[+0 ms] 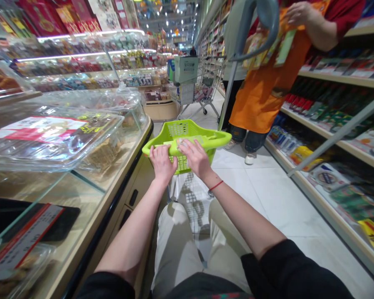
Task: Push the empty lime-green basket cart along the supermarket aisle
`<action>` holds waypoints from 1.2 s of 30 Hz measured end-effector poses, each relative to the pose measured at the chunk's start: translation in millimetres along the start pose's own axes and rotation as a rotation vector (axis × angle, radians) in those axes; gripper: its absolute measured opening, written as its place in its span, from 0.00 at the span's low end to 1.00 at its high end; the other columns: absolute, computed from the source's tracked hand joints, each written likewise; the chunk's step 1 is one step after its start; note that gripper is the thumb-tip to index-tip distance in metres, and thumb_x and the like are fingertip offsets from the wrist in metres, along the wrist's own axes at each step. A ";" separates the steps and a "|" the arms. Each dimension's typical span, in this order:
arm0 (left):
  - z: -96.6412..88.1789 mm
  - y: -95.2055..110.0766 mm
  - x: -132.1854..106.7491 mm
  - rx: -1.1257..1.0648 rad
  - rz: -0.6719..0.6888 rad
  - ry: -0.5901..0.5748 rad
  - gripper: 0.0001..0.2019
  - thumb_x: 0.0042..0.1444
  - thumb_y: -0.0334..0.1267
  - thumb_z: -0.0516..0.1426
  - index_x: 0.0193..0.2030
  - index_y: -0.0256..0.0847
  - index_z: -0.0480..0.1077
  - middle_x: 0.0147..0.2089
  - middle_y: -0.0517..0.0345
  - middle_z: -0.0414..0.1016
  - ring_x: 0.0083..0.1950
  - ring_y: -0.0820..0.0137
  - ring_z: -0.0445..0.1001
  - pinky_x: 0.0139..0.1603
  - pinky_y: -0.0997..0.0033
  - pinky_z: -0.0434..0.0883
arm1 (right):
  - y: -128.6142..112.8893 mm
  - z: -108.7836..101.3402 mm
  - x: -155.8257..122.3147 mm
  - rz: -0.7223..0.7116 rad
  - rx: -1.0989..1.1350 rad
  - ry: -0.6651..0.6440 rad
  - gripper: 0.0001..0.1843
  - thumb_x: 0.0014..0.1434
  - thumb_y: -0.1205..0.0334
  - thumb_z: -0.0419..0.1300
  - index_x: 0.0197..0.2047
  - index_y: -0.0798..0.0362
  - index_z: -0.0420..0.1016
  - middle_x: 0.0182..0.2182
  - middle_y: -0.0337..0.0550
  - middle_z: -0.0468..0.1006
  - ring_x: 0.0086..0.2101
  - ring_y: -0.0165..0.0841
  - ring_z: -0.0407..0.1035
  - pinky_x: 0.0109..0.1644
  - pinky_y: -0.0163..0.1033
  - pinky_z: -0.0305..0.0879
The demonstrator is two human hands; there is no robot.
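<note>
Well, our fingers curl tightly over the near rim: our left hand [163, 163] and right hand [195, 158] both grip a lime-green plastic shopping basket [187, 132], which hangs just beside the long edge of the glass display counter [122, 182].

We record a lime-green shopping basket [187, 135] with a square grid pattern in its sides. We note a red cord bracelet [216, 185], black sleeves [286, 270] and beige trousers [177, 249]. Nearby, we find an orange apron [264, 91] over a dark red shirt [318, 16]. The floor tiles [277, 195] are white with faint grey veining; the tray label [34, 128] is red and white.
</note>
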State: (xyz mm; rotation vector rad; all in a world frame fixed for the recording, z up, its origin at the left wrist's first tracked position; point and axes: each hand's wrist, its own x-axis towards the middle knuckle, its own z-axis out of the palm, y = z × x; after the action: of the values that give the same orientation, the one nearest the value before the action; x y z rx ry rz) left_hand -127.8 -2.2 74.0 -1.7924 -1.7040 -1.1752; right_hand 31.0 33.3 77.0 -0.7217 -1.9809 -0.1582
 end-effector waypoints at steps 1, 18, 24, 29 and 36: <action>0.0 0.2 0.2 -0.008 -0.008 -0.008 0.19 0.52 0.35 0.57 0.53 0.41 0.69 0.49 0.46 0.76 0.58 0.52 0.71 0.75 0.42 0.49 | 10.4 -6.0 -4.9 0.034 -0.011 0.026 0.21 0.71 0.68 0.50 0.59 0.50 0.79 0.62 0.50 0.76 0.63 0.38 0.69 0.74 0.55 0.57; 3.4 4.1 -0.6 -0.024 -0.029 -0.016 0.18 0.54 0.36 0.55 0.52 0.38 0.69 0.50 0.41 0.75 0.59 0.51 0.70 0.75 0.41 0.48 | -23.3 11.9 13.9 0.019 0.008 0.012 0.18 0.72 0.67 0.50 0.53 0.49 0.81 0.58 0.47 0.80 0.63 0.38 0.69 0.75 0.55 0.56; 0.7 0.7 -0.3 -0.007 -0.004 -0.008 0.18 0.54 0.36 0.56 0.53 0.40 0.69 0.50 0.45 0.76 0.59 0.53 0.71 0.75 0.42 0.48 | -8.4 1.1 10.1 -0.014 0.004 -0.005 0.17 0.72 0.65 0.52 0.54 0.50 0.81 0.58 0.49 0.80 0.63 0.40 0.69 0.74 0.57 0.56; 0.2 3.5 -0.1 -0.022 -0.006 -0.007 0.19 0.53 0.35 0.57 0.53 0.40 0.68 0.49 0.46 0.75 0.58 0.52 0.71 0.75 0.42 0.48 | 39.9 -20.8 -15.1 0.137 -0.012 0.145 0.18 0.72 0.64 0.51 0.54 0.51 0.81 0.59 0.52 0.79 0.62 0.40 0.70 0.73 0.59 0.57; 2.4 7.0 0.2 -0.016 -0.010 -0.002 0.19 0.52 0.35 0.57 0.52 0.40 0.68 0.50 0.45 0.76 0.58 0.52 0.71 0.75 0.42 0.48 | 20.0 -7.1 -3.5 0.116 0.056 0.130 0.18 0.72 0.64 0.51 0.54 0.51 0.82 0.58 0.52 0.80 0.60 0.40 0.72 0.72 0.54 0.62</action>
State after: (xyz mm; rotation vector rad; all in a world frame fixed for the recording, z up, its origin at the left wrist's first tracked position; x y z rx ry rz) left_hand -120.4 -1.5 74.6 -1.7968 -1.7115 -1.1951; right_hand 48.6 45.3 74.0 -0.7686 -1.8083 -0.0776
